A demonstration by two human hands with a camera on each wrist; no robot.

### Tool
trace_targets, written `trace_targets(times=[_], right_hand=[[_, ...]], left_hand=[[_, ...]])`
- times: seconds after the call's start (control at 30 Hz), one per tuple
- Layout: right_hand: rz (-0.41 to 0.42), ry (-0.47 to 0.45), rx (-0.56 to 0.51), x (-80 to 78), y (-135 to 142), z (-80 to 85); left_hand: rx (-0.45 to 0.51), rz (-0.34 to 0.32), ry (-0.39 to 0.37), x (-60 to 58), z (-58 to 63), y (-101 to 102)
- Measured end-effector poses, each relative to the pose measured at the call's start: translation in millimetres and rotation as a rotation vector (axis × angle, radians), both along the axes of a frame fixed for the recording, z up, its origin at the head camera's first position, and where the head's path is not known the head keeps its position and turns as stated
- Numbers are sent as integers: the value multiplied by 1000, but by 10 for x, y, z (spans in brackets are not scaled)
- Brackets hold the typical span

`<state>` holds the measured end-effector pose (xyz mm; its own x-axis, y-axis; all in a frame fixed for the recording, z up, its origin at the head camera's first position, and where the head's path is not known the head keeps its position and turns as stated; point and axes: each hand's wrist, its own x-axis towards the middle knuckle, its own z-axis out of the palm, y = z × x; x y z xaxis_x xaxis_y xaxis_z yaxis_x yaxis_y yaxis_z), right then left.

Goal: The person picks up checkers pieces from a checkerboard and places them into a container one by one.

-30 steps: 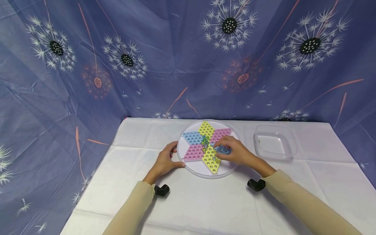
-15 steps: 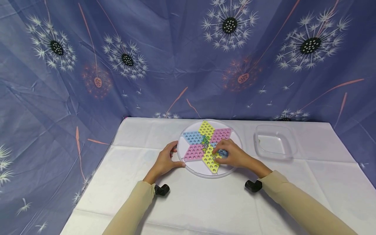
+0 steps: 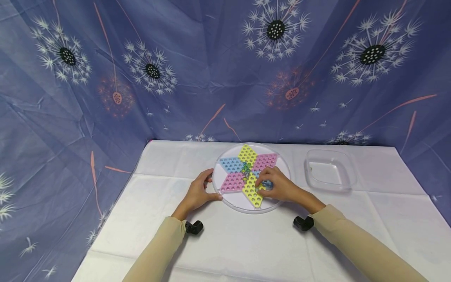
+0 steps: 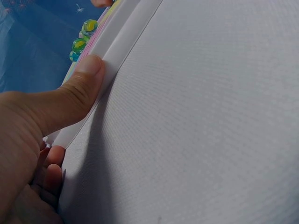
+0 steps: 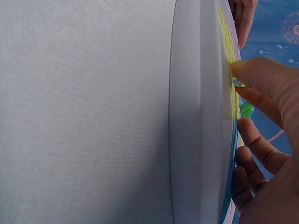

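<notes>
A round white Chinese checkers board [image 3: 230, 199] with a star of yellow, pink and blue points lies on the table. My left hand [image 3: 198, 194] holds its left rim, the thumb [image 4: 88, 70] along the edge and the other fingers curled at the side. Over the near yellow point, my right hand [image 3: 278, 185] pinches a clear marble [image 5: 238, 83] between thumb and index finger, down at the holes. Its other fingertips rest by the blue point. Several green and clear marbles [image 3: 246, 169] sit in a row near the star's middle. The right hand hides part of the blue point.
A clear plastic tub [image 3: 329, 172] stands to the right of the board. White cloth [image 3: 246, 246] covers the table, and a blue dandelion-print curtain [image 3: 211, 70] hangs behind and at the left.
My right hand has moved slightly left and closed its fingertips round the clear marble on the near yellow point. The left hand and the board have stayed put.
</notes>
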<state>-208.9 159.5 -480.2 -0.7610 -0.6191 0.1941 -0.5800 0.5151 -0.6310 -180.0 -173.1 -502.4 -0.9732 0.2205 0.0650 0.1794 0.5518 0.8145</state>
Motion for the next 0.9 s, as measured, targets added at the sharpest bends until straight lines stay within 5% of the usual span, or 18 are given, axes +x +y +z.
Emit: trace_targets(times=[0.9], right_hand=[[-15,-20,15,5,-2,4]], left_hand=[[-24,8,-5,1,1,4]])
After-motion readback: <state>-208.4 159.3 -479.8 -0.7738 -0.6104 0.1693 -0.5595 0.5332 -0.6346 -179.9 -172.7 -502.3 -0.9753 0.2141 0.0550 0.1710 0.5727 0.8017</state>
